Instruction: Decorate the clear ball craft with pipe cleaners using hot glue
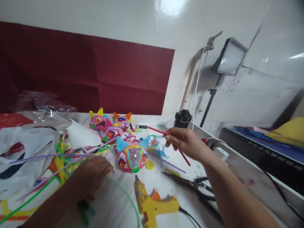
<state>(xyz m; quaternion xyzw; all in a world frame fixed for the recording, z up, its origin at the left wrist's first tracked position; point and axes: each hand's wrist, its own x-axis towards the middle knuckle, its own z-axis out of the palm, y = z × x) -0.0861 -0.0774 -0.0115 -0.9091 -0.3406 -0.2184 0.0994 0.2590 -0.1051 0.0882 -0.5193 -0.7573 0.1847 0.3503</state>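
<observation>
My right hand (181, 141) pinches a red pipe cleaner (183, 155), which slants from beside a small white digital display (142, 126) down to the right. Left of centre, my left hand (101, 169) hangs over the table with its fingers curled downward; what they hold, if anything, is hidden. Purple pipe cleaners (51, 155) lie by it, and a light green pipe cleaner (127, 196) curves away from near its fingertips. Between my hands sits a colourful animal mask (133, 158) with light blue ears. Similar masks (111, 133) with yellow, orange and pink ears stand behind it.
A yellow glue gun (152, 202) lies in front, its cord running right. Black-handled scissors (190, 183) rest beneath my right forearm. Left are heaped pipe cleaners and plastic bags (28, 158). A black cylinder (182, 118) and a lamp (231, 57) stand at the back right.
</observation>
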